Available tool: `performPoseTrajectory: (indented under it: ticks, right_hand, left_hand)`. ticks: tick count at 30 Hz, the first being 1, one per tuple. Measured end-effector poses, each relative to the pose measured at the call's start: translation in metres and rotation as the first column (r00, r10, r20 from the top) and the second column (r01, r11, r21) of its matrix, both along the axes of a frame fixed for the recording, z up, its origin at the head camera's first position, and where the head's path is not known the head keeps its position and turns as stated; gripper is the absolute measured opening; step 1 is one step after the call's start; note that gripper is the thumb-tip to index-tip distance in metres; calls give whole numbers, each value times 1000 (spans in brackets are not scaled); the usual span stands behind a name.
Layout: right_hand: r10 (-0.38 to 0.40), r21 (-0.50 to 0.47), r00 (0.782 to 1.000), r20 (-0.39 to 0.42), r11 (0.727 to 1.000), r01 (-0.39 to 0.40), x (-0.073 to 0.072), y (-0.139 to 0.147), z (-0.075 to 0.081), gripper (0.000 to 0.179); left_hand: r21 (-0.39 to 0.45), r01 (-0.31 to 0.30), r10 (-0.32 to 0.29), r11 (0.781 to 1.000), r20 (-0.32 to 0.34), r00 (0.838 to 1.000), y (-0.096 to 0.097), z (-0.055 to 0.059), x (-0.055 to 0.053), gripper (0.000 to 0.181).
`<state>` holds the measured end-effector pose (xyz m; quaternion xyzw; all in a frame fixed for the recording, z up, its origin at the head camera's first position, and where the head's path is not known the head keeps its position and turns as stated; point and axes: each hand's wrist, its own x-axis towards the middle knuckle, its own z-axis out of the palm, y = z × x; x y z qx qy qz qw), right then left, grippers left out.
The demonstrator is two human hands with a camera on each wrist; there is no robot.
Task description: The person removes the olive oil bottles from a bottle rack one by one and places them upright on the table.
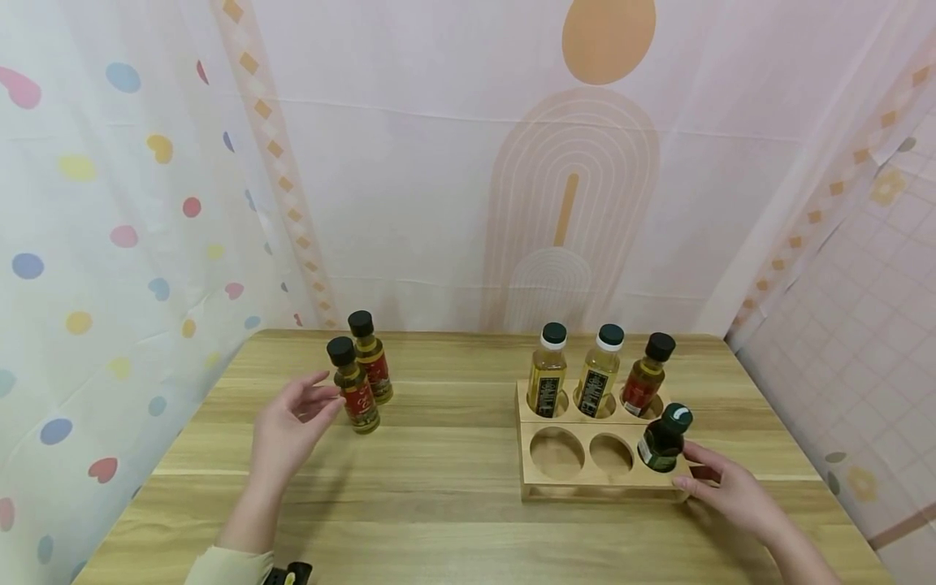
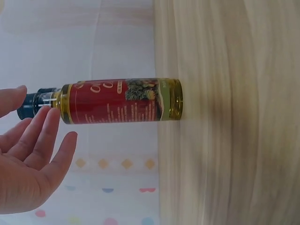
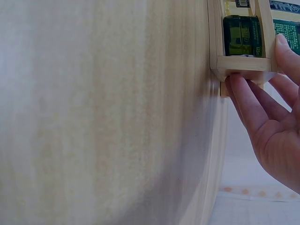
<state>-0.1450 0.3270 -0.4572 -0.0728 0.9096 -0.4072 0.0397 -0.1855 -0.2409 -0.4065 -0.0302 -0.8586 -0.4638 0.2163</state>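
The right hand (image 1: 731, 494) grips the near right corner of the wooden rack (image 1: 588, 429), best kept still; the left hand (image 1: 287, 426), fingers apart and empty, is just beside the front red-labelled bottle (image 1: 359, 400), whose body seems surest to grasp. Close behind, a twin bottle (image 1: 377, 370) may crowd the fingers; three bottles (image 1: 595, 385) fill the rack's back row.

Cream left sleeve (image 1: 228, 567) — black device (image 1: 298, 569), yellow mark (image 1: 290, 578).

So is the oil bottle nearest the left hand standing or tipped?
Standing: the red-labelled oil bottle has its base on the table, black cap on top.
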Motion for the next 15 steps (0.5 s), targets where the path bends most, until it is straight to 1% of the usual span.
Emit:
performPoseTrajectory:
  ticks: [3,8,15]
  right_hand:
    - [2,6,1000,7,1000,-2,-1,1,0,64]
    - [4,4,1000,11,1000,-4,-1,1,0,64]
    - [11,-7,1000,8,1000,-11,-1,0,1,65]
  left_hand:
    - [-14,22,-22,1000,9,1000,5,-2,2,42]
    - [-8,81,-81,997,22,997,16,-7,3,41]
    - [14,167,-167,986,63,984,34,-14,2,40]
